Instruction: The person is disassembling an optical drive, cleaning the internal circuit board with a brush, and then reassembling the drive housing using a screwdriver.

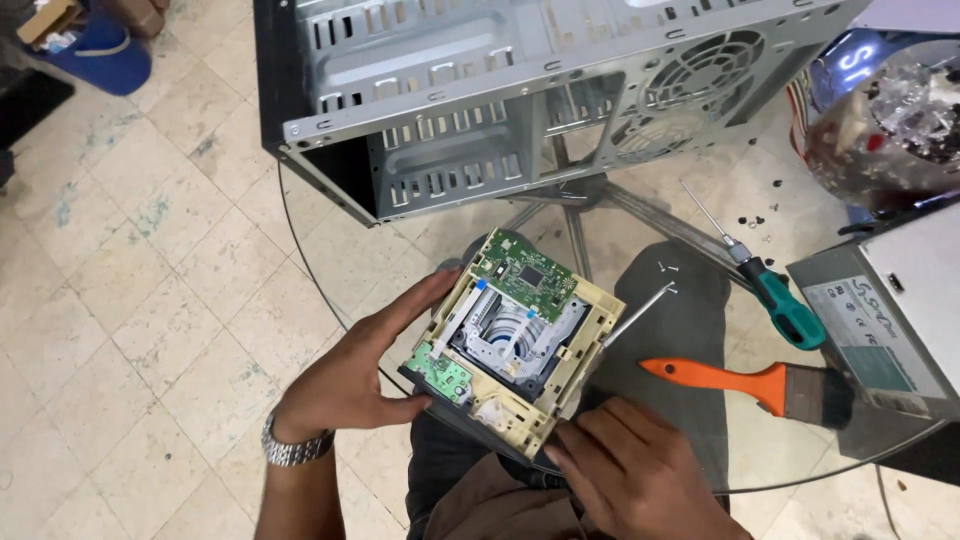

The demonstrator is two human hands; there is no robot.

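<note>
Optical drive (515,340), stripped of its cover, sits at the centre of the frame, low down, on the near edge of a round glass surface (300,260), tilted a little toward the viewer. Its beige plastic frame is boxy and stiff but thin-walled, so it looks light and likely to crack if squeezed hard; the green circuit board (527,274) at its upper end, the small green board at its lower left corner and the pale flat ribbon cable along its left side look fragile, as does the grey metal mechanism in the middle. The safest hold seems to be on the plastic side rails and corners. The left hand (350,375) grips the left edge, fingers spread along the rail and thumb underneath. The right hand (630,465) presses its fingertips on the lower right corner, fingers curled. To the right lie an orange-handled brush (750,385) and a teal-handled screwdriver (775,300); a perforated grey steel computer case (520,90) fills the upper frame.
</note>
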